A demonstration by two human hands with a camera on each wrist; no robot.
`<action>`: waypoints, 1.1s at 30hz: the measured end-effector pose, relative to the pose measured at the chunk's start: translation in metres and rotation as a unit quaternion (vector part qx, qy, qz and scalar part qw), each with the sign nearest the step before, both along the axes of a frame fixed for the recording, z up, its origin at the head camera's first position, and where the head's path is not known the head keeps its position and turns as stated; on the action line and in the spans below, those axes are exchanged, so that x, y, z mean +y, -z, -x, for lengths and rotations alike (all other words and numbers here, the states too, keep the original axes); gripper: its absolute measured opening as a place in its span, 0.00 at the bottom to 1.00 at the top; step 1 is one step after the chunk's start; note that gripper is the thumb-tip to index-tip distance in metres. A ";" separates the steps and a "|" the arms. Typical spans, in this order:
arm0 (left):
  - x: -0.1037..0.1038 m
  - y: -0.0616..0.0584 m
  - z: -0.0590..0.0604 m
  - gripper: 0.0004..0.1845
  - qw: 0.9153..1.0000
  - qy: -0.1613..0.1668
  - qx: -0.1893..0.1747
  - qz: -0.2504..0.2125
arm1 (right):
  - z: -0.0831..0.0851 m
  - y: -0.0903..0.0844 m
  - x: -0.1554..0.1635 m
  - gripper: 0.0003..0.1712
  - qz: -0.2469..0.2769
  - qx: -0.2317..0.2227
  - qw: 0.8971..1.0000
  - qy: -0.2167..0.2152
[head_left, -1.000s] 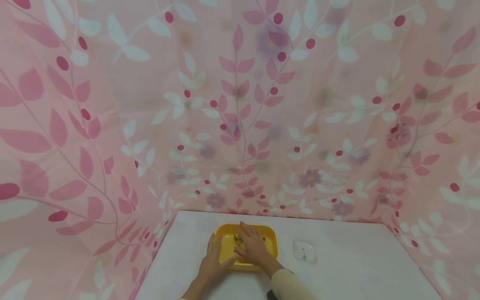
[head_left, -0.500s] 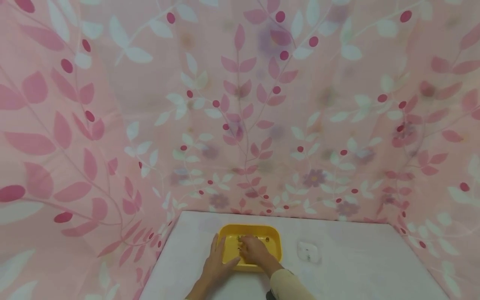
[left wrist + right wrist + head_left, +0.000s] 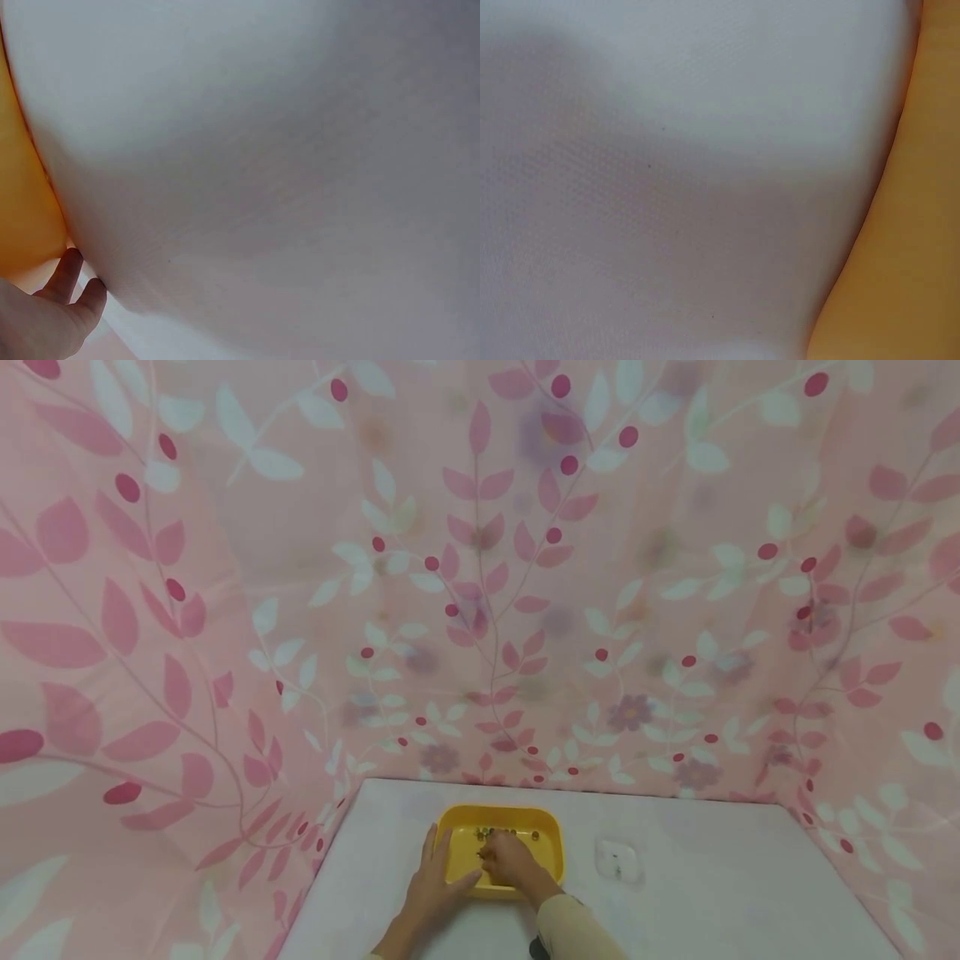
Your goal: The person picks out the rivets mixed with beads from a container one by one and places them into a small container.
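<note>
Together we work at the yellow tray [image 3: 551,852] on the white counter [image 3: 712,893]: our left hand [image 3: 435,885] lies flat against its side, our right hand [image 3: 508,860] curls over small beads [image 3: 486,834] inside; no writing is legible.

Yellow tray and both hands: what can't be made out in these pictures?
- Small pieces in the yellow tray: too small in the head view to identify.
- Right hand: fingers bunched over the pieces; any pinch is hidden; absent from the right wrist view.
- Left hand: wrist view crops it to two fingertips.
- Small white object: too small and faint to identify.
</note>
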State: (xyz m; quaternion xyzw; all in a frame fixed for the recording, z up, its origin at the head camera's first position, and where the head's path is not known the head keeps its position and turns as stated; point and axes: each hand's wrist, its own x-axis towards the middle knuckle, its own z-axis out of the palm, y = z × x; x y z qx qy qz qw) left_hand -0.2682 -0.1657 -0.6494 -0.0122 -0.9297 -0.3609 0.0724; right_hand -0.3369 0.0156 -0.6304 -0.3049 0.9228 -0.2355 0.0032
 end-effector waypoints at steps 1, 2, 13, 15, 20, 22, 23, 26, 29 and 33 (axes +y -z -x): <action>0.000 0.000 0.000 0.52 1.000 0.001 -0.002 -0.002 | -0.001 -0.001 0.000 0.05 0.001 -0.014 1.000 0.005; 0.000 0.000 0.000 0.52 1.000 0.001 -0.005 -0.005 | -0.001 -0.001 0.000 0.05 0.001 -0.028 1.000 0.010; -0.001 0.002 -0.001 0.52 1.000 0.007 0.008 -0.009 | -0.001 0.005 0.001 0.03 0.016 -0.033 0.999 0.007; -0.001 0.002 -0.001 0.52 1.000 0.007 0.008 -0.008 | -0.001 0.005 0.001 0.03 0.011 -0.039 0.999 0.007; -0.001 -0.002 0.001 0.51 1.000 0.004 -0.001 -0.007 | 0.001 0.003 -0.002 0.02 0.007 -0.068 0.997 0.024; -0.001 -0.004 0.001 0.51 1.000 0.003 -0.007 -0.006 | 0.002 0.002 -0.004 0.03 0.012 -0.090 0.995 0.038; 0.000 -0.005 0.001 0.51 1.000 0.003 -0.009 -0.005 | 0.001 0.001 -0.004 0.04 0.016 -0.103 0.994 0.045; 0.001 -0.006 0.002 0.51 1.000 0.000 -0.016 -0.003 | 0.000 0.000 -0.004 0.05 0.027 -0.132 0.989 0.063; 0.002 -0.007 0.001 0.50 1.000 -0.001 -0.019 -0.005 | -0.001 0.000 -0.003 0.07 0.035 -0.142 0.987 0.069; 0.001 -0.006 0.001 0.51 1.000 -0.001 -0.020 -0.005 | -0.001 0.002 -0.001 0.09 0.034 -0.138 0.988 0.065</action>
